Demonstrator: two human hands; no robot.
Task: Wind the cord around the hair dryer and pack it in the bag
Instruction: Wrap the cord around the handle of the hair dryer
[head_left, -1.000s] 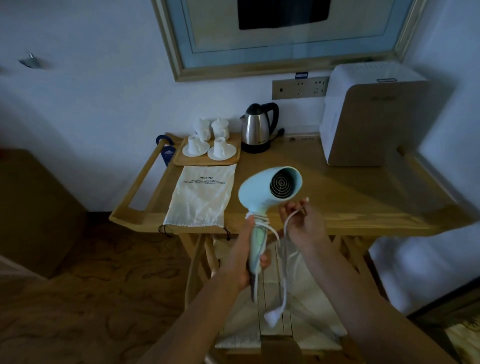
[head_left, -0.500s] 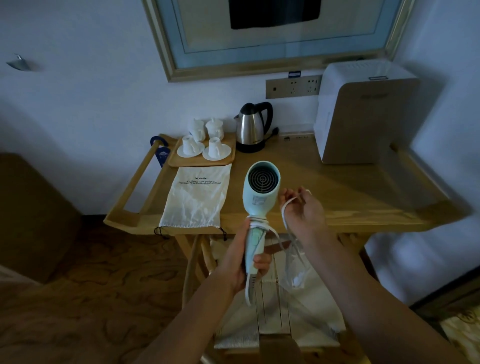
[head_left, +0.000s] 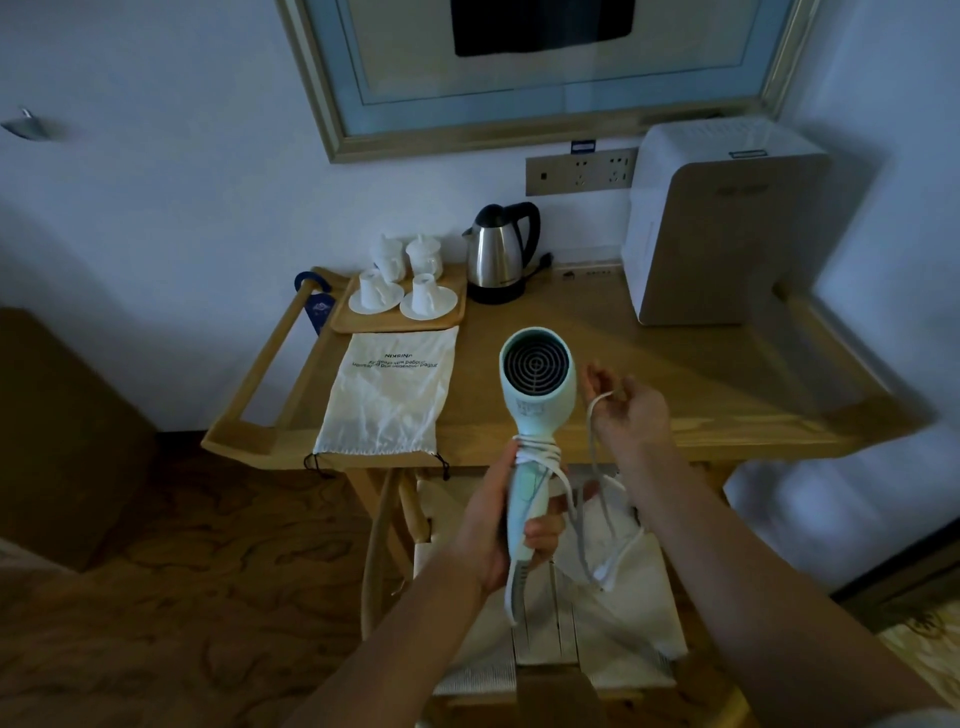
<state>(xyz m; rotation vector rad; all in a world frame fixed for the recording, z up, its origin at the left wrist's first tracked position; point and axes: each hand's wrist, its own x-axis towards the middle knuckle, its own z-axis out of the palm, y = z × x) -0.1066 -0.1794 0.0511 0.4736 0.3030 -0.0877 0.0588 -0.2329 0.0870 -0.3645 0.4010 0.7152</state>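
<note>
Pale mint-green plastic hair dryer (head_left: 537, 384) held upright at the centre of the view, round grille with concentric rings facing the camera. Gripped low on its smooth handle by the left hand (head_left: 498, 525), fingers curled round it, probably to keep the body still as a spool. Several turns of thin white rubbery cord (head_left: 540, 451) already bound tight at the top of the handle, just above that grip.

At 3 o'clock from the dryer, right hand (head_left: 626, 410) raised, palm toward the camera, fingers loosely curled with a loop of cord passing through them; held out to the side, apparently to keep the slack away from the handle for another turn. Remaining cord drooping toward 5 o'clock, ending in a white plug (head_left: 605, 574) hanging free. Winding judged partly done.

At 10 o'clock from the dryer, flat off-white drawstring fabric bag (head_left: 387, 389), printed with dark lettering, lying on the light wooden table (head_left: 701, 384), its gathered mouth at the near edge, within easy reach for packing. Nothing in it yet.

Toward 12 o'clock, a shiny steel kettle with black handle (head_left: 498, 249); at 11 o'clock, white ceramic cups and saucers on a wooden tray (head_left: 397, 319); at 2 o'clock, a boxy white appliance (head_left: 722, 223).
</note>
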